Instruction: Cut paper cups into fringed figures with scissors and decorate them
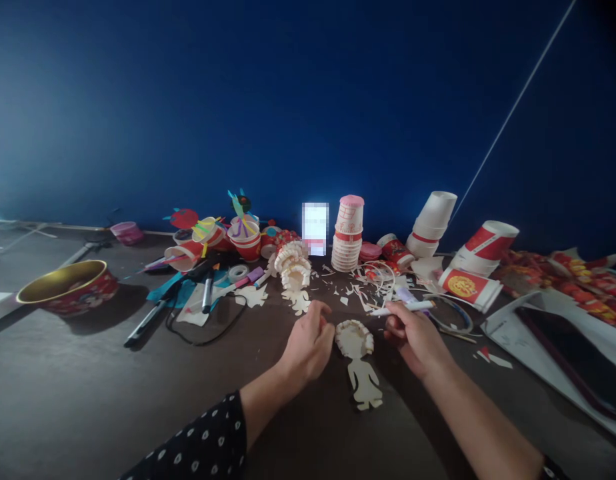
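A black patterned sleeve [198,440] lies nearest, leading to the left hand [309,343], loosely curled; I cannot tell whether it grips anything. Just right, a pale paper doll [364,385] lies flat, long axis near to far, head far. The right hand [417,337] pinches a white marker [419,306] crosswise. Paper scraps [344,301] litter the dark table [178,400] before a blue wall [308,100].

Dark table [188,413], paper doll [364,383], paper scraps [501,361], gold-lined bowl [85,297]
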### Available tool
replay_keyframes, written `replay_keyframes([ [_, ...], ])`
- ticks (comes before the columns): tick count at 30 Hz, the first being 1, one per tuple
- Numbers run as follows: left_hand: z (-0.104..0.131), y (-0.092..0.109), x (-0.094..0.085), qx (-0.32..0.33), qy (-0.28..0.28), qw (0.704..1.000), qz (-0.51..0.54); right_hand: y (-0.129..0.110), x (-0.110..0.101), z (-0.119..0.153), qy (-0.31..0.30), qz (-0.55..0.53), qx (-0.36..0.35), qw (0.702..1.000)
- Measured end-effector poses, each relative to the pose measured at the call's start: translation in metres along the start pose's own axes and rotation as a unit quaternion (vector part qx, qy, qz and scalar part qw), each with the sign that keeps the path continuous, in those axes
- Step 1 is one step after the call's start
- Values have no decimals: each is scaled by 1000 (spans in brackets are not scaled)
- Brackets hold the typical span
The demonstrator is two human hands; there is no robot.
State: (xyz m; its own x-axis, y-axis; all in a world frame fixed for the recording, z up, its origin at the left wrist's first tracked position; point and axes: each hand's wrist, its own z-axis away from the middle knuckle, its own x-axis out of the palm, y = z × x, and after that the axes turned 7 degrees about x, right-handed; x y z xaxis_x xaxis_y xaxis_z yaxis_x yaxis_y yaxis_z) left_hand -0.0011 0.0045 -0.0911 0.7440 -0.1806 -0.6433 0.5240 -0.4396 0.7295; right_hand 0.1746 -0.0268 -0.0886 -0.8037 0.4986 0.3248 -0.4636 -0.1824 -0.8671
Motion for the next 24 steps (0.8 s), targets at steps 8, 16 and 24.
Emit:
replay_keyframes([
  [8,-4,-4,0,29,60,998,14,1,1,2,-7,-12,-6,1000],
  [16,-8,-19,6,52,116,988,92,2,-1,-1,-3,-19,-3,1000],
  [24,-7,-15,4,68,109,986,104,4,-2,-1,11,-6,-9,1000],
])
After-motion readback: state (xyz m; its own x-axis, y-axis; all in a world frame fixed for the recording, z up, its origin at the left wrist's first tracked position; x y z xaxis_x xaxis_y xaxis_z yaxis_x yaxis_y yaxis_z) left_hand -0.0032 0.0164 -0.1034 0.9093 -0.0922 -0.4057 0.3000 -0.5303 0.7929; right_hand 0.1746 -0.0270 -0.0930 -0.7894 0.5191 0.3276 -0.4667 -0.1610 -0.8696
